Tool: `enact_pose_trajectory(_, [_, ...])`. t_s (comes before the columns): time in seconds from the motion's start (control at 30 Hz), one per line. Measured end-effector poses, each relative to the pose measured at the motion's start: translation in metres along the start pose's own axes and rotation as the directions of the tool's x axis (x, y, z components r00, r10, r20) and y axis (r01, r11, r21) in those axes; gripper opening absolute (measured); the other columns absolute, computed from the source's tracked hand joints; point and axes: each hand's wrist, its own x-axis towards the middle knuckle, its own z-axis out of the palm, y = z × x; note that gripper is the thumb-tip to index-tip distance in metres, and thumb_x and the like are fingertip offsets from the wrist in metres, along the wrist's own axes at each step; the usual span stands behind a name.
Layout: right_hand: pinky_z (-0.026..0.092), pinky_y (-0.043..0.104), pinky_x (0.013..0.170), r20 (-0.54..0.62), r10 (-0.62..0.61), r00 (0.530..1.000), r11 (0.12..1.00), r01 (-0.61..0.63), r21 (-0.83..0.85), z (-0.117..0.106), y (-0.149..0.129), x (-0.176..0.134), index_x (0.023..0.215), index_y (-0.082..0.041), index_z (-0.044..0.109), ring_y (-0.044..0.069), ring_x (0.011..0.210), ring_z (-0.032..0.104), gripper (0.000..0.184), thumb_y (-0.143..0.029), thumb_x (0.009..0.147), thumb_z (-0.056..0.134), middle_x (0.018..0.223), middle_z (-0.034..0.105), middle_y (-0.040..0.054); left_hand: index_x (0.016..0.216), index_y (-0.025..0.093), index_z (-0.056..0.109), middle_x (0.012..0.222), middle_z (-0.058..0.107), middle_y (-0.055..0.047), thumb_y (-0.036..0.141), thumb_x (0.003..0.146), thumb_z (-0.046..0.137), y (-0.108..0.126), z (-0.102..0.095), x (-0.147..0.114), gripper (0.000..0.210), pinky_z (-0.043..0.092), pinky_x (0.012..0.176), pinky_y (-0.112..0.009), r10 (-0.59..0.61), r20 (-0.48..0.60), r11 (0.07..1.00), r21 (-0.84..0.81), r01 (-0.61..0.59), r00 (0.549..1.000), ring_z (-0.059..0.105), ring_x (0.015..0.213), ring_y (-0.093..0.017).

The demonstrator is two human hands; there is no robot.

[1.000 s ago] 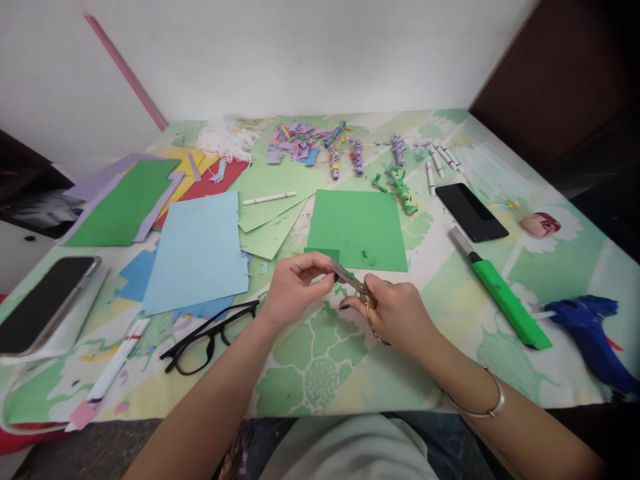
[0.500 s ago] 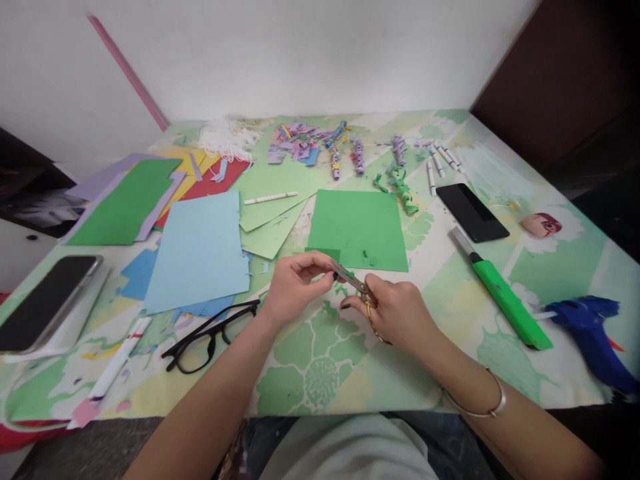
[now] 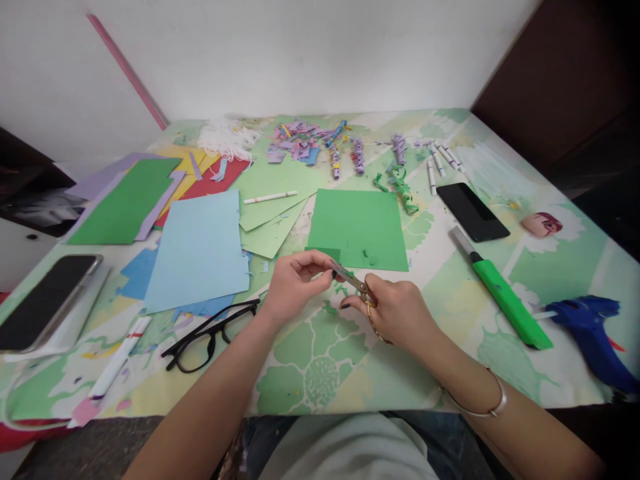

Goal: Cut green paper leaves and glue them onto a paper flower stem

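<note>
My right hand (image 3: pixel 400 307) grips a pair of scissors (image 3: pixel 361 287) by the gold-coloured handles, with the metal blades pointing up and left. The thumb and fingers of my left hand (image 3: pixel 299 283) pinch together at the blade tips. Whatever they hold is hidden or too small to make out. Just beyond both hands lies a green sheet (image 3: pixel 357 223), with a few small green scraps (image 3: pixel 369 257) on its near part. A darker green piece (image 3: pixel 324 255) rests at its near left corner. Black-framed glasses (image 3: pixel 212 340) lie beside my left forearm.
Left are a light blue sheet (image 3: pixel 197 250), stacked coloured sheets (image 3: pixel 125 203) and a phone (image 3: pixel 45 300). At the back lie white string (image 3: pixel 227 141), paper scraps (image 3: pixel 297 140) and a curled green paper figure (image 3: pixel 403 190). Right are another phone (image 3: pixel 473 212), a green cutter (image 3: pixel 510 300) and a blue glue gun (image 3: pixel 587 327).
</note>
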Motion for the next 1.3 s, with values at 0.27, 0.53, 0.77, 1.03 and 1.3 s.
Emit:
enact_pose_trajectory(0.27, [0.017,0.025,0.047,0.012,0.003,1.0,1.0,-0.003,0.001,-0.0014,-0.0002,0.0005,0.067,-0.016,0.054,0.013,0.04,0.046,0.059,-0.065,0.089,0.029,0.046,0.056,0.0023,0.073,0.013,0.068,0.073,0.071,-0.005,0.009,0.067,0.066,-0.0008,-0.0004,-0.0004,0.007,0.054,0.069,-0.028,-0.026,-0.005,1.0,0.003,0.026,1.0,0.067,0.068,-0.016])
enact_pose_trajectory(0.53, [0.016,0.025,0.047,0.041,0.013,0.999,1.0,-0.013,0.004,-0.0011,0.0004,0.0004,0.069,-0.016,0.054,0.014,0.041,0.048,0.061,-0.069,0.087,0.029,0.047,0.057,0.0022,0.072,0.013,0.069,0.071,0.07,-0.005,0.011,0.068,0.066,-0.0007,-0.0008,0.0011,0.005,0.054,0.068,-0.027,-0.039,-0.004,0.999,-0.001,0.039,0.999,0.067,0.067,-0.016])
enact_pose_trajectory(0.77, [0.018,0.025,0.046,0.034,0.003,0.999,1.0,-0.003,-0.001,-0.0017,0.0002,0.0009,0.068,-0.016,0.054,0.015,0.04,0.051,0.06,-0.068,0.086,0.031,0.047,0.058,0.0018,0.072,0.013,0.069,0.07,0.07,-0.004,0.012,0.068,0.068,-0.0007,-0.0013,0.0011,0.004,0.054,0.067,-0.027,-0.06,-0.012,0.998,-0.014,0.06,0.998,0.067,0.067,-0.016])
enact_pose_trajectory(1.03, [0.016,0.024,0.046,0.003,0.001,1.0,1.0,-0.001,-0.013,-0.0014,0.0009,0.0016,0.066,-0.016,0.054,0.014,0.038,0.051,0.062,-0.069,0.086,0.03,0.044,0.057,0.0013,0.072,0.011,0.069,0.069,0.07,-0.004,0.012,0.067,0.069,0.0005,-0.0015,0.0026,0.005,0.053,0.066,-0.025,-0.099,-0.003,0.994,-0.046,0.098,0.995,0.067,0.066,-0.015])
enact_pose_trajectory(1.3, [0.016,0.024,0.046,0.045,0.027,0.999,0.999,-0.026,-0.032,-0.0009,0.001,0.0014,0.068,-0.016,0.054,0.016,0.039,0.053,0.058,-0.069,0.083,0.037,0.045,0.058,0.0018,0.072,0.011,0.069,0.066,0.07,-0.003,0.013,0.067,0.07,-0.0001,-0.0015,0.0022,0.006,0.051,0.066,-0.025,-0.129,-0.006,0.988,-0.091,0.128,0.992,0.067,0.065,-0.014])
